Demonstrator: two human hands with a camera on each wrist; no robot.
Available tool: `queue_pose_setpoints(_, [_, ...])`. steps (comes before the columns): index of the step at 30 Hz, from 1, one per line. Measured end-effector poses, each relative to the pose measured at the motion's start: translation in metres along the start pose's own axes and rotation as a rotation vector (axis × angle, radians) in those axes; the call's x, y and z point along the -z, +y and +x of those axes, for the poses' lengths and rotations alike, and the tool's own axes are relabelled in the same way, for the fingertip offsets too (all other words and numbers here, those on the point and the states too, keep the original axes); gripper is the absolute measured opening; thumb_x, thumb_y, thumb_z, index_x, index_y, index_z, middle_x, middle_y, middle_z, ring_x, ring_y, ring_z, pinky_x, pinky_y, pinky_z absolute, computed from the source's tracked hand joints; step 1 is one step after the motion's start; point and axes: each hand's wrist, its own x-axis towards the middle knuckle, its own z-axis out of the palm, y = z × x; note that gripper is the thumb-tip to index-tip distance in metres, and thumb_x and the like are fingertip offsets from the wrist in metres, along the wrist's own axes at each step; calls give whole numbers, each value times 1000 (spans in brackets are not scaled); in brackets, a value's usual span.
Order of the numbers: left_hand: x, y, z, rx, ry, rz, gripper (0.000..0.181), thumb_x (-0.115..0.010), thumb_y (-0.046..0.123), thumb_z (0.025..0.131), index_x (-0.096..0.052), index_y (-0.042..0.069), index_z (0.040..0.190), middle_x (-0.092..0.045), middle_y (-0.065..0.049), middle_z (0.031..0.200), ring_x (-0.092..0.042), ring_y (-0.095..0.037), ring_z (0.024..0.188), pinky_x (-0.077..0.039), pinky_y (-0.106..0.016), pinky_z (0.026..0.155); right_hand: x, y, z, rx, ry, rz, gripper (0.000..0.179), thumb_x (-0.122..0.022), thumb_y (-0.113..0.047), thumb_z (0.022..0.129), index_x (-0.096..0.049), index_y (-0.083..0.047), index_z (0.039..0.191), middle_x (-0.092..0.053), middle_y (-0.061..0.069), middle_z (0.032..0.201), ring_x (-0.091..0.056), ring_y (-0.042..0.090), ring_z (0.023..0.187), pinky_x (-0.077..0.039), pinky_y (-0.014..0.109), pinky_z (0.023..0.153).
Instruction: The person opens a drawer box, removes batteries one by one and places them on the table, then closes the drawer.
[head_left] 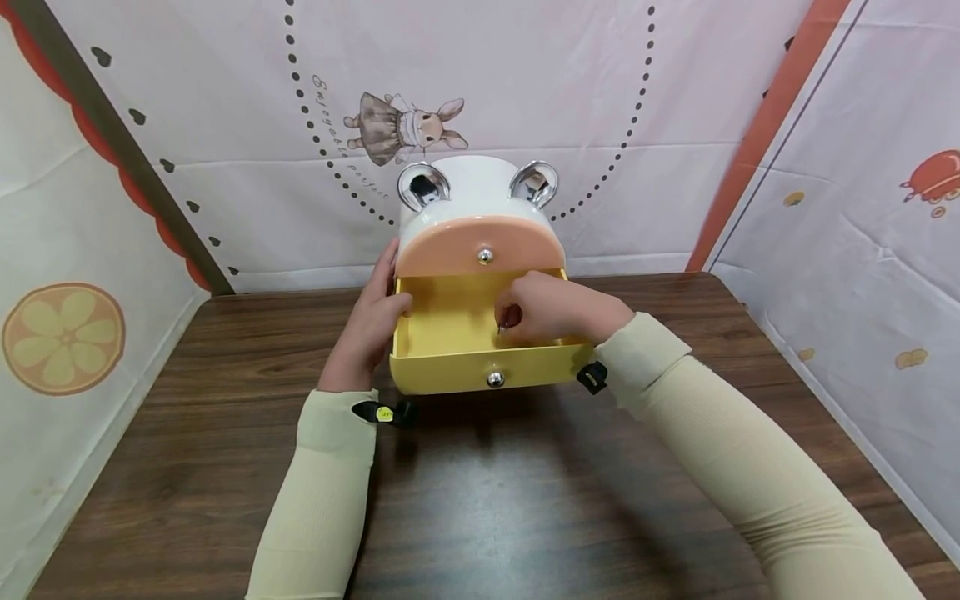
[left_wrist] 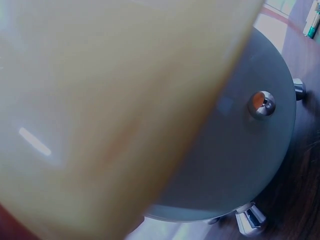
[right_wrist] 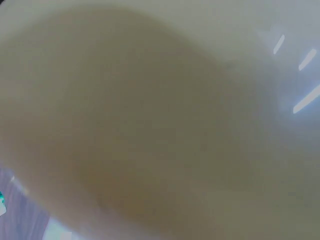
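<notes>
A small rounded white drawer box point(head_left: 472, 185) stands against the back cloth, with a peach upper drawer front point(head_left: 450, 250) and silver round ears. Its yellow lower drawer point(head_left: 442, 372) is pulled out. At the box's left side my left hand point(head_left: 372, 321) grips the drawer's wall, thumb over the rim and fingers along the outside. My right hand point(head_left: 543, 304) reaches inside the drawer, fingertips pinching a small thin metallic thing point(head_left: 499, 328) whose kind I cannot tell. In the left wrist view, the upper drawer's knob point(left_wrist: 261, 104) shows beyond the blurred yellow drawer. The drawer front point(right_wrist: 165, 110) fills the right wrist view.
The dark wooden table point(head_left: 480, 508) extends in front of the box and to both sides. Printed cloth walls point(head_left: 570, 75) enclose it at the back, left and right. A silver knob point(head_left: 496, 379) sticks out from the yellow drawer's front.
</notes>
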Motion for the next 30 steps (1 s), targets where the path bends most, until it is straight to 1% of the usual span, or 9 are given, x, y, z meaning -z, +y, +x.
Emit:
queue_pose_setpoints(3, [0, 1, 1, 7, 4, -2, 95, -43, -5, 78, -11, 43, 153, -17, 8, 161, -27, -23, 139, -33, -48, 102, 5, 2, -4, 39, 52, 4, 8, -70, -20, 84, -68, -16, 77, -55, -8, 67, -47, 7, 64, -40, 25, 64])
queue_pose_setpoints(5, [0, 1, 1, 10, 8, 0, 95, -44, -5, 78, -11, 43, 154, -17, 9, 161, -27, -22, 139, -33, -48, 102, 8, 3, -6, 63, 78, 0, 4, -68, -17, 83, -69, -16, 79, -58, -8, 70, -49, 6, 66, -42, 25, 66])
queue_pose_setpoints(7, [0, 1, 1, 8, 3, 5, 95, -44, -4, 78, -10, 42, 154, -16, 9, 162, -26, -23, 139, -33, -48, 103, 12, 3, -10, 78, 90, 4, 5, -66, -14, 84, -70, -14, 80, -59, -6, 71, -49, 8, 66, -43, 26, 66])
queue_pose_setpoints(9, [0, 1, 1, 6, 2, 5, 95, -44, -4, 78, -9, 41, 155, -15, 9, 162, -26, -25, 139, -33, -50, 103, 16, 3, -13, 75, 99, 14, 8, -64, -13, 84, -72, -13, 84, -63, -6, 75, -53, 8, 69, -46, 27, 68])
queue_pose_setpoints(14, [0, 1, 0, 2, -3, -1, 95, -43, -5, 78, -9, 41, 155, -15, 8, 162, -27, -26, 139, -34, -51, 102, 21, 4, -24, 4, 110, 106, 14, -66, -17, 88, -74, -9, 97, -69, -3, 90, -62, 9, 81, -52, 29, 77])
queue_pose_setpoints(18, [-1, 2, 0, 1, -7, -4, 95, -43, -5, 78, -9, 42, 154, -15, 8, 162, -27, -27, 138, -34, -52, 102, 24, 5, -33, -61, 152, 186, 15, -68, -20, 89, -73, -14, 102, -68, -3, 97, -63, 11, 87, -52, 31, 81])
queue_pose_setpoints(22, [-1, 2, 0, 0, -10, -5, 95, -43, -5, 79, -9, 42, 154, -15, 8, 162, -27, -27, 138, -34, -53, 103, 27, 8, -43, -88, 194, 253, 17, -68, -20, 89, -72, -16, 105, -69, -3, 101, -63, 12, 91, -52, 33, 84])
queue_pose_setpoints(26, [-1, 1, 0, -2, -13, -12, 96, -43, -6, 79, -8, 40, 155, -15, 6, 162, -27, -28, 139, -33, -54, 104, 28, 13, -54, -102, 236, 304, 18, -68, -20, 90, -71, -15, 106, -70, -2, 99, -63, 13, 90, -52, 34, 82])
queue_pose_setpoints(30, [-1, 1, 0, -2, -14, -13, 96, -43, -6, 79, -7, 40, 155, -14, 6, 162, -27, -27, 140, -33, -54, 105, 27, 23, -64, -107, 284, 354, 18, -67, -21, 90, -71, -13, 105, -71, 1, 95, -64, 14, 84, -53, 31, 76])
